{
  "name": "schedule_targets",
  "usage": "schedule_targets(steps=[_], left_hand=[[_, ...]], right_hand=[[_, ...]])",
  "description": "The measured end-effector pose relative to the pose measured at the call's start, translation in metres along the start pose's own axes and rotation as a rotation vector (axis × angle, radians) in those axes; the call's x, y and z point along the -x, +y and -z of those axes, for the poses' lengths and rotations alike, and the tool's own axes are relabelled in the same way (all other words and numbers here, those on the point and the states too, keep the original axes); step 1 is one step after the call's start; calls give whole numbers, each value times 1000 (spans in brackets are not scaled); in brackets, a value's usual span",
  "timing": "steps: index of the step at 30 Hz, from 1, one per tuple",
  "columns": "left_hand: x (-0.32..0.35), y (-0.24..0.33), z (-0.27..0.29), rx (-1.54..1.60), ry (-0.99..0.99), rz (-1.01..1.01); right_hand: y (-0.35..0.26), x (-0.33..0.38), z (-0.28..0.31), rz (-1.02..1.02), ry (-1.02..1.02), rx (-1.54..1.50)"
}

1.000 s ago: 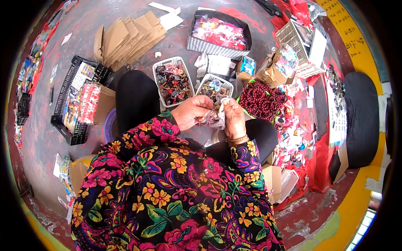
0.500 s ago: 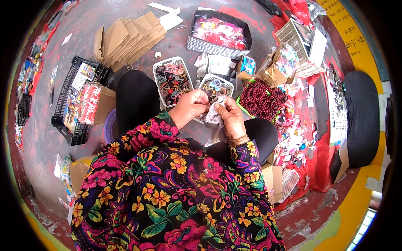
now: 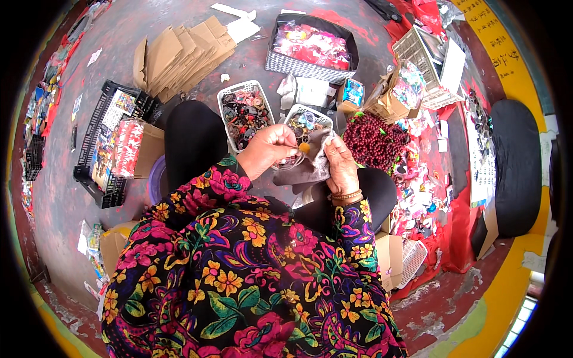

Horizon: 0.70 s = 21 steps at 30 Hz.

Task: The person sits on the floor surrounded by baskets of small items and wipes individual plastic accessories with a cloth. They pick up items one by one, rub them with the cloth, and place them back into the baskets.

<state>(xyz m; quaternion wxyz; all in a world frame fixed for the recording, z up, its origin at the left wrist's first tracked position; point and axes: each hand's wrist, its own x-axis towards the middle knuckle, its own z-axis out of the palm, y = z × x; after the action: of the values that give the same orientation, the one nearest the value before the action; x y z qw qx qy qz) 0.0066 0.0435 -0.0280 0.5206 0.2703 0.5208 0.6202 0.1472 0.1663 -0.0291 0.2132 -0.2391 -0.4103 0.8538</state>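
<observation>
Between thumb and fingers, my left hand (image 3: 268,150) pinches what looks like a thin loop, with a round orange ornament (image 3: 305,147) at its right side. A grey cloth (image 3: 315,169) hangs from the pinched fingers of my right hand (image 3: 342,165), spread just behind and under the ornament. Whether cloth and ornament touch I cannot tell. Beyond my hands sits a small white basket (image 3: 327,119) of assorted small accessories, partly hidden by the cloth. To its left, a larger white basket (image 3: 222,113) holds dark and reddish small pieces.
A heap of dark red bead strands (image 3: 373,142) lies to the right. Farther off are a checked bin (image 3: 310,73) of packaged goods and flattened cardboard boxes (image 3: 185,56). A black crate (image 3: 98,134) stands at left, and an opened carton (image 3: 391,98) at right.
The grey cloth, bunched between my hands before, now hangs spread out from my right hand, which has moved slightly right. The orange ornament has come into view.
</observation>
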Motion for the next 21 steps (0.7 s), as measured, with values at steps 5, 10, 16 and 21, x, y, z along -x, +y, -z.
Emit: schedule_targets(steps=[5, 10, 16, 21], left_hand=[[-6, -13, 1, -69, -22, -118], [-3, -8, -4, 170, -48, 145], [-1, -8, 0, 423, -199, 324], [-2, -8, 1, 357, -292, 338]], right_hand=[[10, 2, -3, 48, -180, 340], [9, 1, 0, 120, -86, 157], [12, -6, 13, 110, 88, 94], [13, -8, 5, 81, 209, 22]])
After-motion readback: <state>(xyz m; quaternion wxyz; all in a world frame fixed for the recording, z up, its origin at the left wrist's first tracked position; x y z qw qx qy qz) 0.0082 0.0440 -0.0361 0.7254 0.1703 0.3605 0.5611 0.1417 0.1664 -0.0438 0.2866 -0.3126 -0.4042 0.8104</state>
